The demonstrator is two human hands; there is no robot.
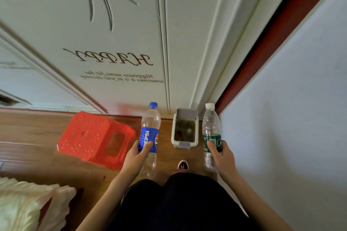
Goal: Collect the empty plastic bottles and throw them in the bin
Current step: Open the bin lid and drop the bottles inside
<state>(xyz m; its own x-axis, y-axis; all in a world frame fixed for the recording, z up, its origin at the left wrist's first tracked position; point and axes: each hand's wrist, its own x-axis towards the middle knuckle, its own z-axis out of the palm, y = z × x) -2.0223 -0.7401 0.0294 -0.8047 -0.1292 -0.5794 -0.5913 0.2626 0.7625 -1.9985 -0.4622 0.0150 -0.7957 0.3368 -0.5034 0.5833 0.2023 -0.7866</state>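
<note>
A white door (pixel 112 43) rises ahead, with a red stool (pixel 90 137) on the wooden floor (pixel 28 127) to the left. The small bin (pixel 185 145) stands open at the door's foot. The Pepsi bottle (pixel 150 122) is upright in the left hand (pixel 135 157), and the green-label bottle (pixel 211 124) in the right hand (pixel 223 157). Both hands wrap their fingers around the label band. The bottles look empty, so they are probably light, thin-walled and easily dented. The label band is a sound place to hold them.

bin (pixel 173 131) inside: dark, unclear | bag (pixel 24 204): cut off at left edge
</note>
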